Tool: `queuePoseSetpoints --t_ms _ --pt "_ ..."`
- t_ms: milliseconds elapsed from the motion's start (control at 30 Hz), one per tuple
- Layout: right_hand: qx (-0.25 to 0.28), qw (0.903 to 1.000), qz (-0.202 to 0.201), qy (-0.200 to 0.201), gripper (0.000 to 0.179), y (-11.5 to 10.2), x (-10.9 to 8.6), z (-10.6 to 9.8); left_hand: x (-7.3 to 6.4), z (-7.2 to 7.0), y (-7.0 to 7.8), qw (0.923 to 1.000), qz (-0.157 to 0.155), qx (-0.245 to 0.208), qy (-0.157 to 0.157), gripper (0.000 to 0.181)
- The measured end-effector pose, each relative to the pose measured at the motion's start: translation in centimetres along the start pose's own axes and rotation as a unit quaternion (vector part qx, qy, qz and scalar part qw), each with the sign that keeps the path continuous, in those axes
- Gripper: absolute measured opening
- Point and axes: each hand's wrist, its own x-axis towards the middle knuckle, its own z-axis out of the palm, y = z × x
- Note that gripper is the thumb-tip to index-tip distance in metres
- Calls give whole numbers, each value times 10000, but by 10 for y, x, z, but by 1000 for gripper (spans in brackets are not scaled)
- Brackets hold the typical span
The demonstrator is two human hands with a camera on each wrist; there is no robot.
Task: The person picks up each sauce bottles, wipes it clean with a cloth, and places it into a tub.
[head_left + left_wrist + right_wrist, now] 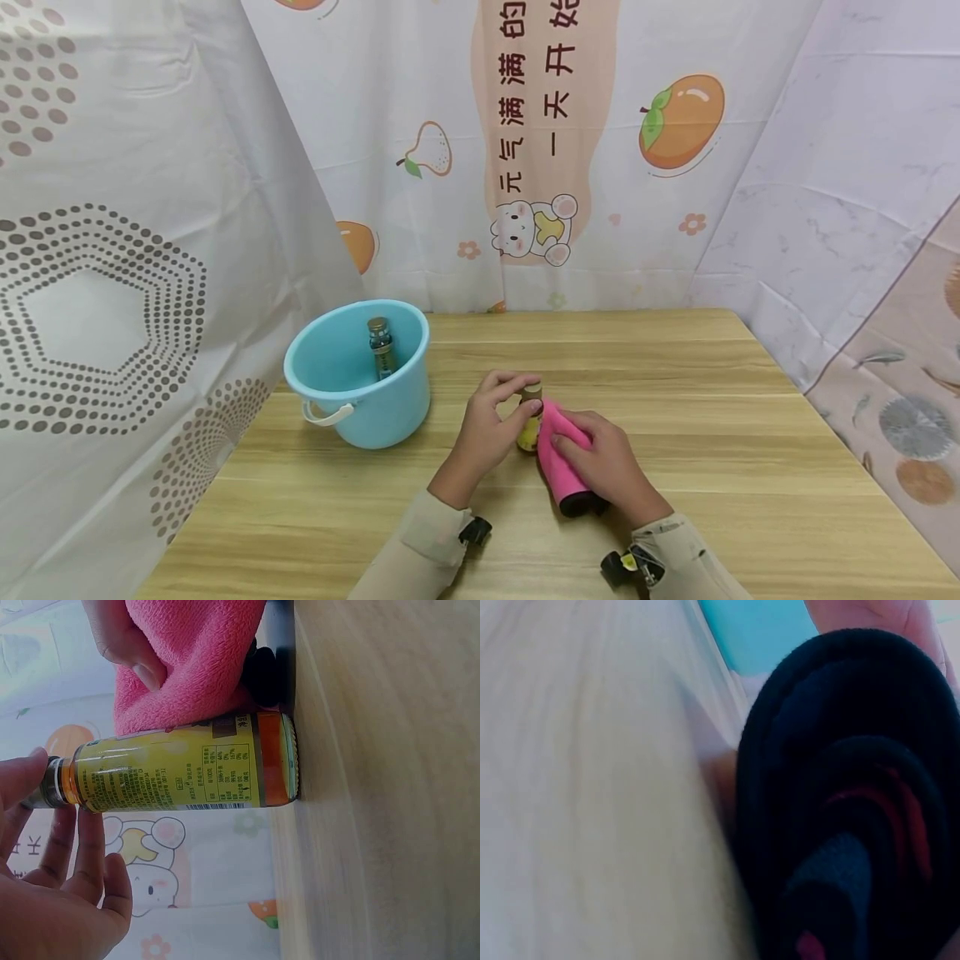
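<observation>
A small glass bottle (528,435) with a yellow label and a dark cap stands upright on the table. My left hand (483,427) pinches it at the cap and neck; in the left wrist view the thumb and fingertips are round the top of the bottle (172,769). A pink cloth (561,468) with a black edge is bunched in my right hand (606,460) and pressed against the bottle's right side. Up close in the right wrist view, the cloth's folded black edge (840,690) covers most of the bottle and fingers.
A light blue bucket (386,421) with a white handle (327,415) stands at the left of the wooden table (675,375). Inside it leans another dark bottle (382,350). Patterned curtains (420,225) hang behind the table and along both sides.
</observation>
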Motion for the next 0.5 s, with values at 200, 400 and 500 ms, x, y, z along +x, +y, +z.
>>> queuePoseSetpoints --t_ms 200,400,500 --pt "11 9996 -215 178 39 3 1 2 0 0 -1 9997 196 121 97 31" --pt "171 9985 -379 347 37 2 1 2 1 0 -3 9997 199 45 92 31" --pt "264 9976 -468 431 38 2 0 1 1 -1 -2 9997 205 48 86 31"
